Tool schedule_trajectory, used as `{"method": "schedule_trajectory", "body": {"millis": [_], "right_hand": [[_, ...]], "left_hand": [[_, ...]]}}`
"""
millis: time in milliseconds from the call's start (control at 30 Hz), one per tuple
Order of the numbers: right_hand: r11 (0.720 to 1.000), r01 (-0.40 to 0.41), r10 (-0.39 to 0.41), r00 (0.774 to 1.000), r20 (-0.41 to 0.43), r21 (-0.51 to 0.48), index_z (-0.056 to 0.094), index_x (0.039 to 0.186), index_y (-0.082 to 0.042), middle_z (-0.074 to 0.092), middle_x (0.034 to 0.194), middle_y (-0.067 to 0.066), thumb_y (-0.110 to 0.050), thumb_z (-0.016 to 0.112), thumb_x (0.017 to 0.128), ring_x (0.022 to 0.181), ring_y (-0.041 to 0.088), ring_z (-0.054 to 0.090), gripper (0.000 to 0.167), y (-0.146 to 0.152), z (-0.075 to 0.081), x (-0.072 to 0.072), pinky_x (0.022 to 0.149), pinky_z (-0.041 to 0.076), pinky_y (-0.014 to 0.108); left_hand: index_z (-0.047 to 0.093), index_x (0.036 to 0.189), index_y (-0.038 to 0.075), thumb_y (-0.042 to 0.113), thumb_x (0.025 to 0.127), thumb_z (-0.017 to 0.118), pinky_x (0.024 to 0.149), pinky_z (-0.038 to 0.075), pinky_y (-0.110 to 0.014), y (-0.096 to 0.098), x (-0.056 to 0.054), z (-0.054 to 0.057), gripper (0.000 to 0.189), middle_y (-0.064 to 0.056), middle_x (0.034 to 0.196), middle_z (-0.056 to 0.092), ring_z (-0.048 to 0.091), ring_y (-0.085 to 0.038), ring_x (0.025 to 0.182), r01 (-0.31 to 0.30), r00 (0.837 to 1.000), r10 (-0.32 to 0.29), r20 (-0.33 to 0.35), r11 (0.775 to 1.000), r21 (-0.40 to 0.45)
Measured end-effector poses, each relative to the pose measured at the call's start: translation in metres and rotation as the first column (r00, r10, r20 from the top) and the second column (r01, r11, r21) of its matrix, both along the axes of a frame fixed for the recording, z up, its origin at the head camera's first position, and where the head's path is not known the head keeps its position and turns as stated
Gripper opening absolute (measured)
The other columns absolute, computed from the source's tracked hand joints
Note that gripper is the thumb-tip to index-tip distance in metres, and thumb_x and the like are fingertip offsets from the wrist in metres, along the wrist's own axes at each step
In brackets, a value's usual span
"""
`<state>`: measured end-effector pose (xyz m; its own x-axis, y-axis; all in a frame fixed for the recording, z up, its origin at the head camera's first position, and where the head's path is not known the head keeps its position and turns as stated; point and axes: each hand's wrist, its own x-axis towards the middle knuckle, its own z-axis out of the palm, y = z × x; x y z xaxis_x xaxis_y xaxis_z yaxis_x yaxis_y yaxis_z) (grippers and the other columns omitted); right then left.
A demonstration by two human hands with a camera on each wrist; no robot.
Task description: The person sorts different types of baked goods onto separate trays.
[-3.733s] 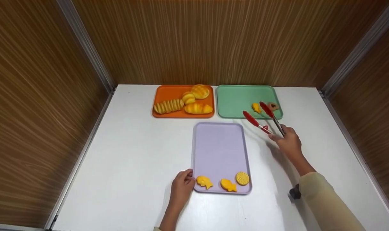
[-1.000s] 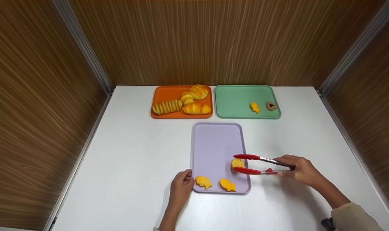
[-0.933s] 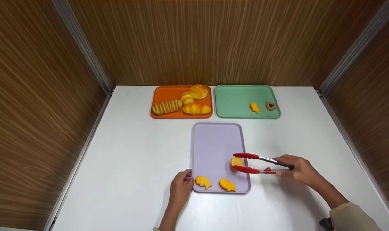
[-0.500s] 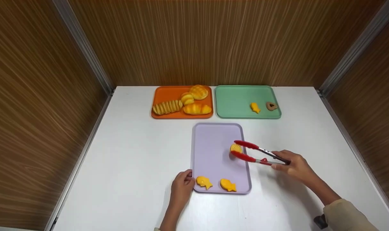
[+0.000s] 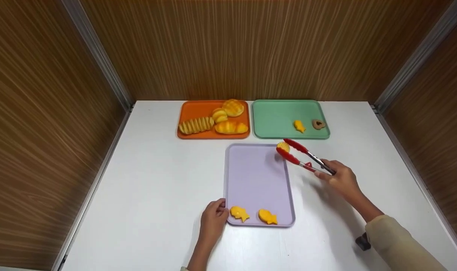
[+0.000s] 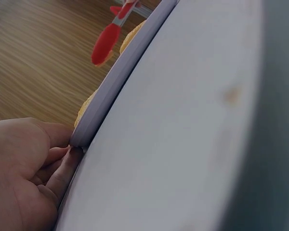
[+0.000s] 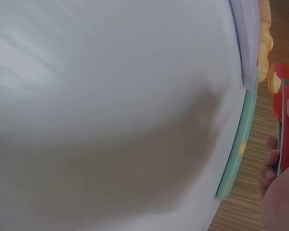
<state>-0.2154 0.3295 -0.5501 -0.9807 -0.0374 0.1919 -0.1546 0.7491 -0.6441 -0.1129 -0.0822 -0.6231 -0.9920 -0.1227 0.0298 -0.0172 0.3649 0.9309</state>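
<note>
Over the far right corner of the lilac tray: I read a round yellow dimpled biscuit (image 5: 282, 145), raised clear of the surface, its shadow falling on the tray below.
Tongs: metal tongs with red ribbed tips (image 5: 288, 156); the biscuit sits clamped between the two tips.
Right hand: I see the right hand (image 5: 341, 182) clamped on the tong arms, thumb along the near arm, fingers at the far one; a beige sleeve (image 5: 401, 241) covers the forearm.
Left hand: the left hand (image 5: 213, 218) has its fingers curled at the left edge of the tray, near its front corner – my left wrist view shows thumb and finger together on the rim.
Lilac tray: rectangular lilac tray (image 5: 255, 180), flat on the white tabletop (image 5: 157, 180); two yellow fish-shaped biscuits (image 5: 238, 213) lie apart along its near edge.
Green tray: rectangular green tray (image 5: 277, 120), behind and to the right; it bears one yellow fish biscuit (image 5: 299, 126) and, just beside it, a brown biscuit with a heart-shaped centre (image 5: 318, 124).
Orange tray: rectangular orange tray (image 5: 200, 109), left of the green one – I count four golden bread pieces (image 5: 231, 128) on it.
</note>
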Motion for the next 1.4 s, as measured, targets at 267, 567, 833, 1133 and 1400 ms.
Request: {"method": "schedule_trajectory", "body": {"millis": [267, 567, 833, 1133, 1400], "right_hand": [[0.998, 0.064, -0.063, 0.997, 0.053, -0.003, 0.059, 0.138, -0.002, 0.065, 0.123, 0.024, -0.034, 0.075, 0.090, 0.116, 0.044, 0.059, 0.060, -0.005, -0.003, -0.028, 0.098, 0.044, 0.060], [0.986, 0.168, -0.167, 0.979, 0.120, -0.002, 0.059, 0.139, -0.005, 0.066, 0.119, 0.020, -0.039, 0.071, 0.092, 0.104, 0.036, 0.057, 0.060, -0.009, -0.012, -0.061, 0.090, 0.043, 0.052], [0.970, 0.243, -0.239, 0.960, 0.145, -0.007, 0.057, 0.142, -0.009, 0.065, 0.124, 0.023, -0.042, 0.069, 0.093, 0.110, 0.042, 0.059, 0.060, -0.013, -0.018, -0.084, 0.095, 0.043, 0.056], [0.967, 0.244, -0.229, 0.960, 0.163, -0.073, 0.057, 0.143, -0.011, 0.060, 0.138, 0.020, -0.041, 0.070, 0.093, 0.126, 0.042, 0.055, 0.060, -0.022, -0.010, -0.096, 0.105, 0.040, 0.058], [0.978, 0.206, -0.199, 0.968, 0.153, -0.036, 0.058, 0.142, -0.009, 0.061, 0.135, 0.020, -0.042, 0.070, 0.093, 0.123, 0.043, 0.055, 0.060, -0.025, -0.009, -0.095, 0.101, 0.040, 0.061]], "left_hand": [[0.069, 0.120, 0.003, 0.010, 0.091, 0.067, 0.084, 0.057, -0.027, 0.000, 0.000, 0.001, 0.030, -0.003, 0.103, 0.067, 0.063, -0.013, 0.094, 0.004, 1.000, -0.004, 0.018, 1.000, -0.003], [0.070, 0.120, 0.003, 0.009, 0.091, 0.067, 0.084, 0.057, -0.027, 0.000, 0.002, -0.001, 0.030, -0.003, 0.103, 0.068, 0.064, -0.013, 0.094, -0.003, 1.000, 0.003, 0.020, 1.000, 0.020], [0.070, 0.120, 0.004, 0.010, 0.091, 0.067, 0.084, 0.056, -0.027, 0.000, 0.002, -0.002, 0.030, -0.002, 0.103, 0.067, 0.063, -0.012, 0.094, -0.005, 1.000, 0.005, 0.025, 1.000, 0.004], [0.070, 0.120, 0.003, 0.010, 0.091, 0.067, 0.084, 0.057, -0.027, 0.000, 0.000, -0.001, 0.030, -0.003, 0.102, 0.068, 0.064, -0.013, 0.094, -0.005, 1.000, 0.004, 0.021, 1.000, 0.015], [0.069, 0.121, 0.002, 0.009, 0.092, 0.067, 0.084, 0.057, -0.027, -0.001, 0.000, -0.001, 0.030, -0.003, 0.103, 0.067, 0.064, -0.014, 0.094, 0.010, 1.000, -0.010, 0.024, 1.000, 0.021]]}}
